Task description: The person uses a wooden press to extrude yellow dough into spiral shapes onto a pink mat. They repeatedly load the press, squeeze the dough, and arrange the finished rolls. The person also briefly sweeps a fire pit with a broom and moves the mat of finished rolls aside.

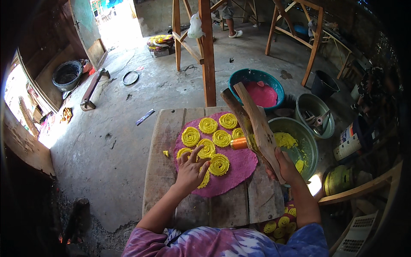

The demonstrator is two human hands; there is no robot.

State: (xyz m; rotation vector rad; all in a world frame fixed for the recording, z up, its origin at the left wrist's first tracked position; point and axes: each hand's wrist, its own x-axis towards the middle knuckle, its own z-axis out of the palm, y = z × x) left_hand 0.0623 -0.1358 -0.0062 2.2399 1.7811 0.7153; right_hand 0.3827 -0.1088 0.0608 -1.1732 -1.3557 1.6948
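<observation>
My right hand (286,167) is wrapped round the end of a wooden lever press (262,126), its two long arms tilted up and to the left. A copper-orange cylinder (239,143) juts from the press, over the right part of a pink dough sheet (242,171). Several yellow piped spirals (219,165) with frilled edges lie on that sheet. Over the lower left spirals is my left hand (188,173), fingers spread and partly hiding them; whether a fingertip touches one, I cannot tell. Under the sheet is a wooden plank table (159,145), with a yellow scrap (165,153) at left.
Right of the table stand a green basin (314,150) with yellow dough, a teal tub (233,77) with pink dough and a grey-green tub (332,128) holding tools. A wooden post (208,64) rises just beyond the table. Another person's leg (231,25) shows far back.
</observation>
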